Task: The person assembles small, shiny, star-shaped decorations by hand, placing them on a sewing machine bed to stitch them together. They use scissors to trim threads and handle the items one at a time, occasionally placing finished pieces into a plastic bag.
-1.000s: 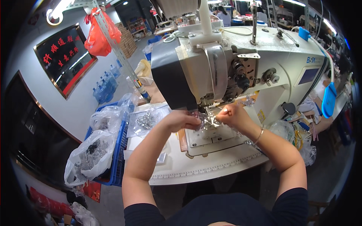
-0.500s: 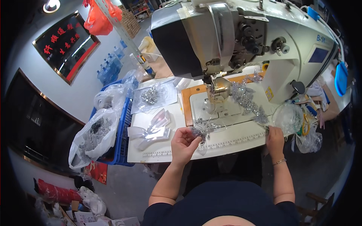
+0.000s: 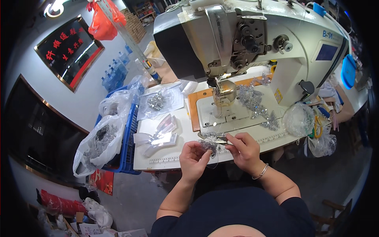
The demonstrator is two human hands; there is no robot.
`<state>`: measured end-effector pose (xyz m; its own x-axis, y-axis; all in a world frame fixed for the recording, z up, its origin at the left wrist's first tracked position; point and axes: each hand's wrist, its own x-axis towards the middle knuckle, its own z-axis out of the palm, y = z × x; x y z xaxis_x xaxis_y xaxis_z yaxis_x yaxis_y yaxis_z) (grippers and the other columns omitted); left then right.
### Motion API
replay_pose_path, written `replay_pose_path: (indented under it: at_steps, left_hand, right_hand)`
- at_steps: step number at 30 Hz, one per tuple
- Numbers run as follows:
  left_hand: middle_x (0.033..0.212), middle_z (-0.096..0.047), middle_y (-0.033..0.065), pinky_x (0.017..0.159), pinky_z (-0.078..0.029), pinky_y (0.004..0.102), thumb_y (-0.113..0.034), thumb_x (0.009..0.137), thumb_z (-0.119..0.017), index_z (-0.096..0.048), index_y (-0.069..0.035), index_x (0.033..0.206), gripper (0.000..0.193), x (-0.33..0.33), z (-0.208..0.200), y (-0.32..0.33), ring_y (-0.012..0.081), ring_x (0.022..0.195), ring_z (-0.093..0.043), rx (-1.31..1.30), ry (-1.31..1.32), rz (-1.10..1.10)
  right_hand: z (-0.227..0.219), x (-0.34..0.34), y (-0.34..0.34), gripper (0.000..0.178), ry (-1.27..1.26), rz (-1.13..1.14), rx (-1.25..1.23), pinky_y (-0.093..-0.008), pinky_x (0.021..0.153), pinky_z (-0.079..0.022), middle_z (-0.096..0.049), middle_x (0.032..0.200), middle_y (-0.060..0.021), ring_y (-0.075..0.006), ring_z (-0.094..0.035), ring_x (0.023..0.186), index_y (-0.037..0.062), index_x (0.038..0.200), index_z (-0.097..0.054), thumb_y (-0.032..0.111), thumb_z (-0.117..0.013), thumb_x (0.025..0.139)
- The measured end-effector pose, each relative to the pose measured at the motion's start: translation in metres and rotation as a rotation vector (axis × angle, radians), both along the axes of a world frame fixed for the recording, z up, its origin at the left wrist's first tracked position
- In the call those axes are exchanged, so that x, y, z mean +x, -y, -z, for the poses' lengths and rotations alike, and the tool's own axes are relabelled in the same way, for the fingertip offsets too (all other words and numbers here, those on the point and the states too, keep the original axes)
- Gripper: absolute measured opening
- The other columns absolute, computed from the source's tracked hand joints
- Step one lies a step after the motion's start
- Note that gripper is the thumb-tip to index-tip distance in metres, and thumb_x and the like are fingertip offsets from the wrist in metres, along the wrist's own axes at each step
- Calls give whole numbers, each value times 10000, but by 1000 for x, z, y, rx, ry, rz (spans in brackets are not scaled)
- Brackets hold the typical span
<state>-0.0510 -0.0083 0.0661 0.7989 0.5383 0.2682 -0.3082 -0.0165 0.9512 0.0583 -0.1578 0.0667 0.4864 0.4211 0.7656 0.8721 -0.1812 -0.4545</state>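
My left hand [image 3: 192, 158] pinches a silvery, lacy butterfly-shaped appliqué [image 3: 209, 146] at the front edge of the sewing table. My right hand [image 3: 245, 152] is closed on slim dark thread snips [image 3: 216, 138], whose blades lie over the appliqué. Fine thread trails from the piece toward the sewing machine's needle area [image 3: 224, 98]. More glittering silver appliqués [image 3: 254, 104] lie in a strip on the machine bed, right of the needle. Fingers partly hide the appliqué and the handles of the snips.
The sewing machine head [image 3: 237, 43] overhangs the table. At left are clear plastic pieces [image 3: 160, 136], a bag of silver trims [image 3: 156, 101] and a blue crate [image 3: 132, 130] with plastic bags. Clear plastic [image 3: 299, 120] and yellow-handled scissors [image 3: 318, 126] sit at right.
My right hand has moved left from the table's right front edge, bringing the thread snips to the appliqué. My left hand has stayed in place, still pinching it.
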Motion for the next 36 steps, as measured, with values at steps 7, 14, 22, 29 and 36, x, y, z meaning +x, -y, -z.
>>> replay_pose_path:
  at_steps: [7,14,22,29,36]
  left_hand:
    - [875,-591,46,654,-490,191,93,786,-662,-461,-11,1011,319,-1,2,1,65,763,-580,12,-7,17]
    - [963,-650,137,742,-553,310,118,710,-667,-505,-17,904,287,10,2,-13,246,855,-667,1029,257,-286]
    - [997,-662,115,769,-576,376,-59,747,-632,-517,-78,794,126,8,-41,-52,282,904,-666,1646,614,54]
    - [986,-662,115,768,-577,384,-67,739,-652,-516,-77,799,148,5,-24,-45,292,898,-666,1588,627,7]
    - [988,-661,112,771,-577,382,-68,734,-655,-518,-79,797,151,3,-24,-43,292,900,-665,1598,609,34]
  right_hand:
    - [0,1,-7,306,-67,-53,57,-300,537,-472,-569,763,-35,-200,-575,647,116,1014,-683,137,-757,718]
    - [-8,3,18,264,-85,-105,224,-281,543,-471,-557,805,-78,-188,-577,642,64,1027,-666,122,-722,775]
    - [-69,0,49,277,-35,-154,-219,-295,530,-466,-570,799,-45,-199,-583,637,99,956,-696,142,-767,692]
    - [-49,-3,45,195,-171,-170,-284,-301,540,-482,-574,815,-32,-191,-602,617,120,911,-703,168,-752,729]
    - [-50,-1,37,157,-172,-246,-361,-302,545,-487,-576,818,-25,-190,-610,621,123,890,-708,193,-737,754]
